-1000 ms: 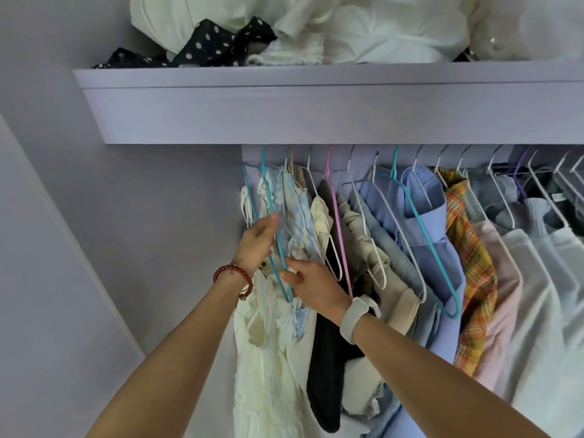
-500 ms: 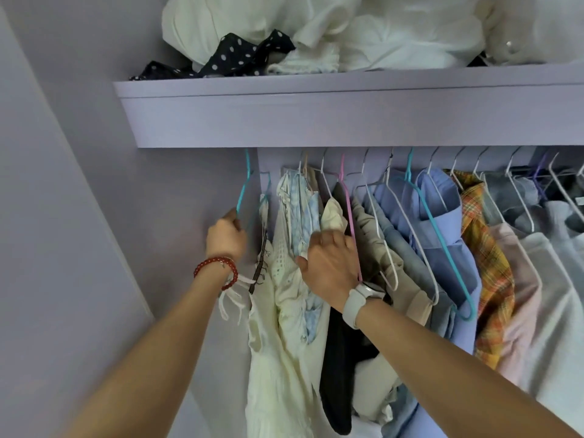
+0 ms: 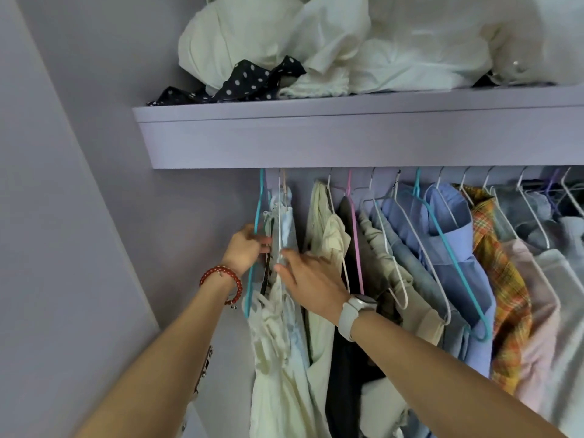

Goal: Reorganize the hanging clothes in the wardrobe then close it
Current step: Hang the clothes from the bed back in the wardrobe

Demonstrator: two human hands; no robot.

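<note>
Clothes hang on hangers in a row below a lilac shelf [image 3: 347,137]. At the far left my left hand [image 3: 246,248] grips the teal hanger [image 3: 257,216] that carries a cream dress [image 3: 275,358]. Next to it my right hand [image 3: 309,279], fingers straight, pushes a pale blue garment [image 3: 289,232] on a white hanger leftward. A gap separates these from a cream top [image 3: 328,235], a dark garment on a pink hanger [image 3: 354,235], beige trousers [image 3: 385,267], a blue shirt [image 3: 452,235], a plaid shirt [image 3: 496,263] and pale garments [image 3: 550,279].
Crumpled white fabric [image 3: 347,42] and a black polka-dot cloth [image 3: 243,83] are piled on the shelf. The lilac wardrobe side wall [image 3: 79,216] stands close on the left. The rail itself is hidden behind the shelf front.
The leftmost garments have slid left along the rail, opening a gap before the cream top. My right hand left the middle clothes and now presses the pale blue garment. The view shifted right and up.
</note>
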